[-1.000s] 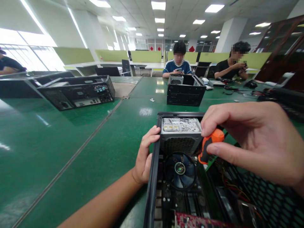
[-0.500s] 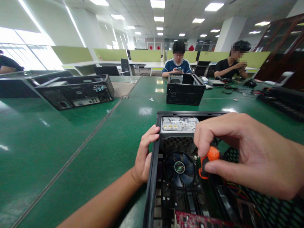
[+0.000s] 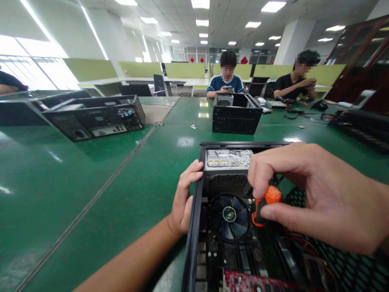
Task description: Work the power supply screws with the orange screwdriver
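An open black computer case (image 3: 191, 243) stands in front of me with its inside showing. My left hand (image 3: 182, 202) is wrapped around its left edge, fingertips over the rim. In my right hand (image 3: 319, 198), thumb and fingers pinch the orange and black handle of a screwdriver (image 3: 272, 195), held upright over the motherboard just right of the round cooling fan (image 3: 229, 215). The screwdriver's tip is hidden down in the case. Behind the fan sits the power supply (image 3: 227, 182), its label torn. A red circuit card (image 3: 249, 282) lies at the bottom of the view.
The green table (image 3: 127, 211) has a seam running across it. Another open case (image 3: 237, 119) stands farther back, and one (image 3: 103, 119) lies at left. Two people (image 3: 226, 83) sit opposite. Cables and a dark case (image 3: 361, 127) lie at right.
Almost nothing differs. The scene has shifted a few pixels left, and the screwdriver handle looks very slightly changed in angle. Both hands keep their grips.
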The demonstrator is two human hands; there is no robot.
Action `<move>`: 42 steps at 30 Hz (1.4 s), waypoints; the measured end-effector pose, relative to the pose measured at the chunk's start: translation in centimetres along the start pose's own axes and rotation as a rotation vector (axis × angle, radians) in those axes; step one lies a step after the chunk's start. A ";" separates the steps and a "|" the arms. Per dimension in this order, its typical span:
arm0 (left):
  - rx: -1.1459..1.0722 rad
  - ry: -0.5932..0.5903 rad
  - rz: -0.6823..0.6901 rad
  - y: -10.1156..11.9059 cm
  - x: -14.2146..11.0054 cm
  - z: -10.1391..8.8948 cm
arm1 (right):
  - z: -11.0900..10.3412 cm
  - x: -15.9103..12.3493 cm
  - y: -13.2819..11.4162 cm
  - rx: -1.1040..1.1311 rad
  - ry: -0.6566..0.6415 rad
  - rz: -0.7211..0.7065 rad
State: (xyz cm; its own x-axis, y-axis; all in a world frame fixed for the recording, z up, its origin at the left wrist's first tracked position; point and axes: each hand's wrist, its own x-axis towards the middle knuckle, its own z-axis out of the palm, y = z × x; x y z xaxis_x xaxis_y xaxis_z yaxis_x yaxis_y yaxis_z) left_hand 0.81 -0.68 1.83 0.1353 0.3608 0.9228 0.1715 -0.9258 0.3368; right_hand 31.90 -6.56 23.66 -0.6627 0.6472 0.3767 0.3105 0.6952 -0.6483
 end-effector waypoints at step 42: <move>-0.014 0.037 -0.084 -1.2 -1.6 -0.7 | 0.5 2.3 0.6 -0.065 -0.167 0.293</move>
State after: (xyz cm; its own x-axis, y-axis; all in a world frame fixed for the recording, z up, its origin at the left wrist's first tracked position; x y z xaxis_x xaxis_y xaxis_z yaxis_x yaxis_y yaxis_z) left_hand -0.25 -0.24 0.07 0.0848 0.4332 0.8973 0.1673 -0.8940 0.4157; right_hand 30.19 -4.79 23.79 -0.6399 0.7658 0.0639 0.5430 0.5095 -0.6675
